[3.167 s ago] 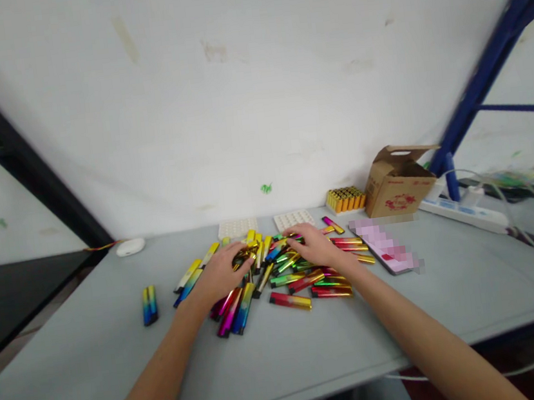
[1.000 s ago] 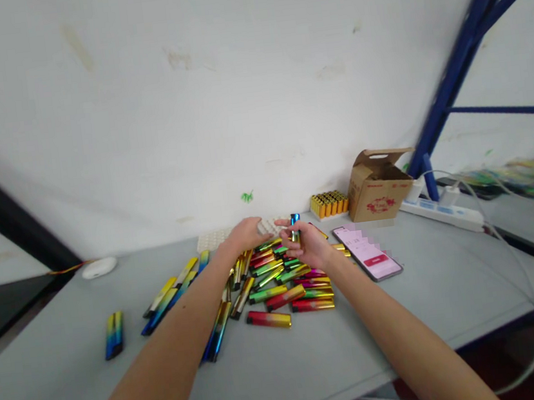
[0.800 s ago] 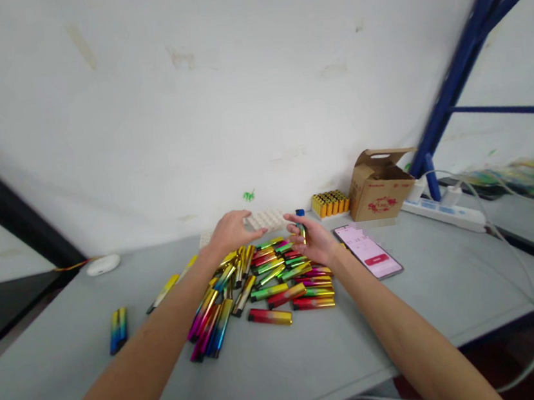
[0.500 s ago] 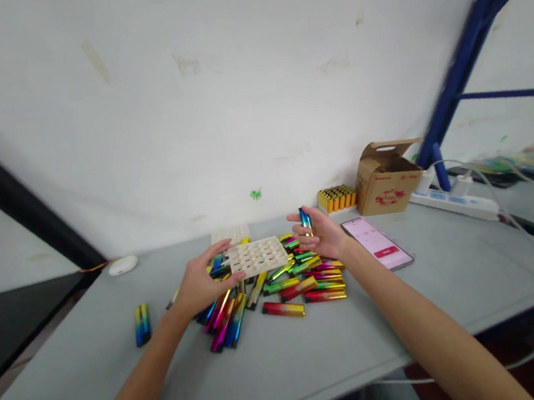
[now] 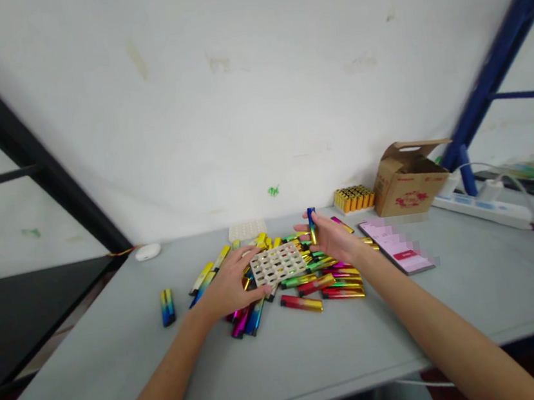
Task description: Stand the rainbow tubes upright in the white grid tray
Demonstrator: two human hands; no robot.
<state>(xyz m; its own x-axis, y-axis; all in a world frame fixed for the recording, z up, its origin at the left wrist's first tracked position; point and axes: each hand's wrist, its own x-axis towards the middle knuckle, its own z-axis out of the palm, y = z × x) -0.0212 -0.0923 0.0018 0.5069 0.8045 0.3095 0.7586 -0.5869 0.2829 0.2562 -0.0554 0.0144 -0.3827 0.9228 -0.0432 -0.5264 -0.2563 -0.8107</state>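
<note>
Glossy metallic lighters (image 5: pixel 306 283), matt plastic tray (image 5: pixel 277 264), cardboard box (image 5: pixel 408 177).

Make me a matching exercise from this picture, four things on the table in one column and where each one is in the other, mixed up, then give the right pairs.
Things:
1. white grid tray
2. blue lighter
3. cardboard box
4. blue and yellow pair

Places:
A. lying alone on the table, left of the pile
B. held upright in the right hand
C. by the wall at the far right, flap open
D. gripped by the left hand over the pile

Pairs: 1-D, 2-B, 3-C, 4-A
</note>
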